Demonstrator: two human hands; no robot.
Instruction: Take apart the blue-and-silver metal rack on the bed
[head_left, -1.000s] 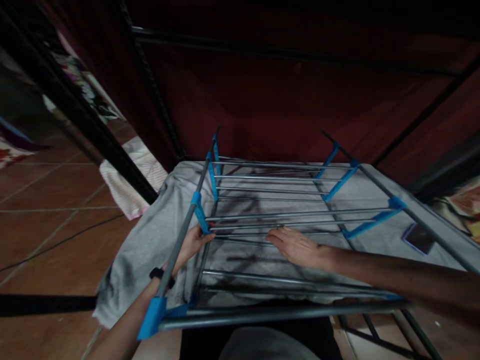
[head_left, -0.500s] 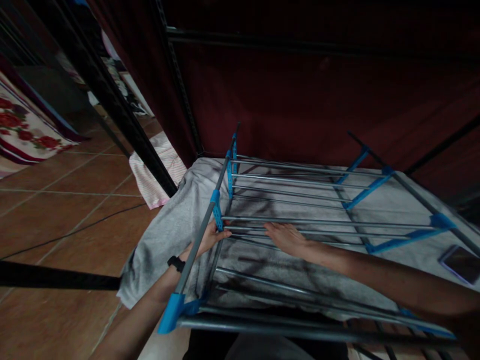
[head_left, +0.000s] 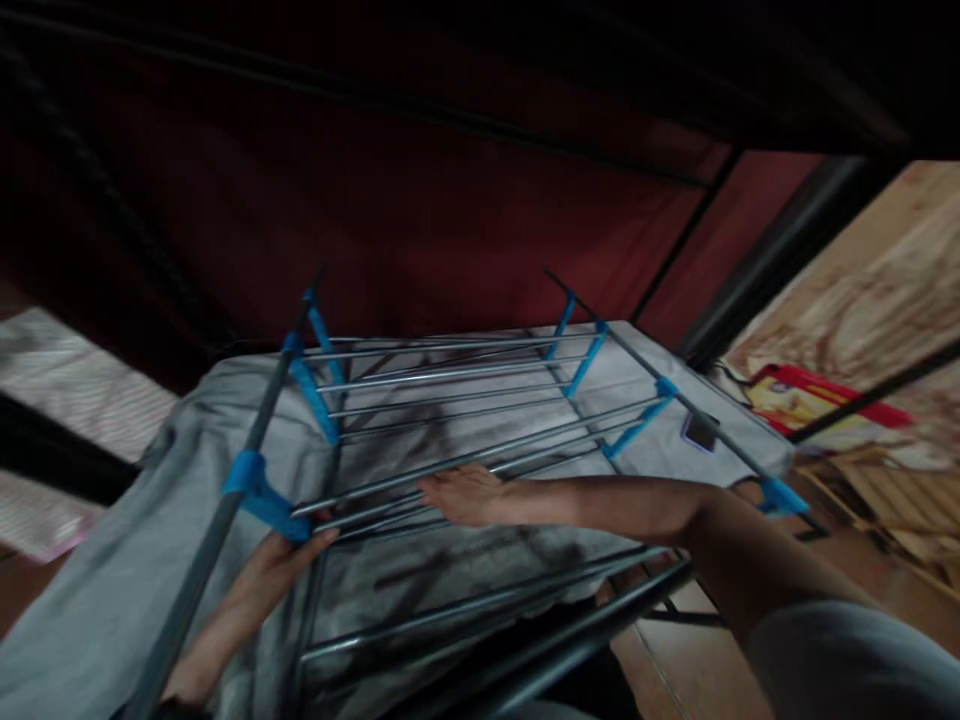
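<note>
A rack of grey metal tubes with blue plastic brackets lies across a grey cloth (head_left: pixel 187 470). My left hand (head_left: pixel 281 565) is closed around a blue bracket (head_left: pixel 271 505) at the rack's left side, with the thumb near the tube ends. Further right, my right hand (head_left: pixel 466 493) rests palm down across the metal tubes (head_left: pixel 551 437) of the same shelf, fingers bent over them. Its fingertips are partly hidden. Behind my hands, another set of tubes (head_left: pixel 450 372) runs between the blue brackets on both sides.
A phone (head_left: pixel 700 432) lies on the cloth beyond the rack's right side. Dark red fabric (head_left: pixel 420 230) hangs behind. A black frame post (head_left: pixel 780 250) stands at the right, near a red and yellow package (head_left: pixel 825 397) and a wooden crate (head_left: pixel 885 500).
My view has swung to the right, bringing the package and crate into sight. Both hands stay at the same shelf, and its left bracket now looks more slanted.
</note>
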